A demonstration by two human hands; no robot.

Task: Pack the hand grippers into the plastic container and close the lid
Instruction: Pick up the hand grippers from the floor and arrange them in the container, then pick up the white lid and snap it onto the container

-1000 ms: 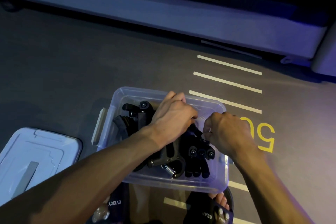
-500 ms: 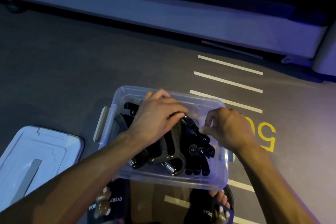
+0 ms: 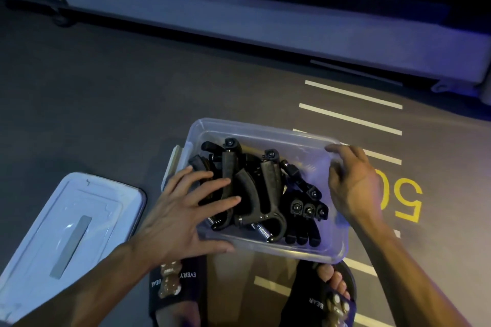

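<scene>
Black hand grippers (image 3: pixel 255 191) heaped inside clear plastic container (image 3: pixel 337 249), which sits on dark floor (image 3: pixel 106 101) just ahead of two feet in black slides (image 3: pixel 178 284). Grippers tangled: handles angled up toward far wall, coil springs visible at near end, a cluster of small round knobs on right side of pile. Container open, no lid on it. Lid (image 3: pixel 66 231) flat on floor to left of container, apart from it, pale, with grey strip down centre. Left hand (image 3: pixel 180 218) over near-left corner of container, fingers straight and spread, fingertips lying over leftmost gripper handles; thumb along near rim; nothing clasped. Right hand (image 3: pixel 356 183) at right wall of container, fingers loosely bent, index fingertip at far-right rim corner; grip slack, apart, holding nothing visible. Cannot tell whether right palm touches the wall. Floor markings beyond and right of container: white parallel stripes (image 3: pixel 350 117) and yellow number "50" (image 3: pixel 409 199), reading inverted from this view. Pale long base of some equipment (image 3: pixel 265 34) along far edge of floor, with dark label at upper left.
</scene>
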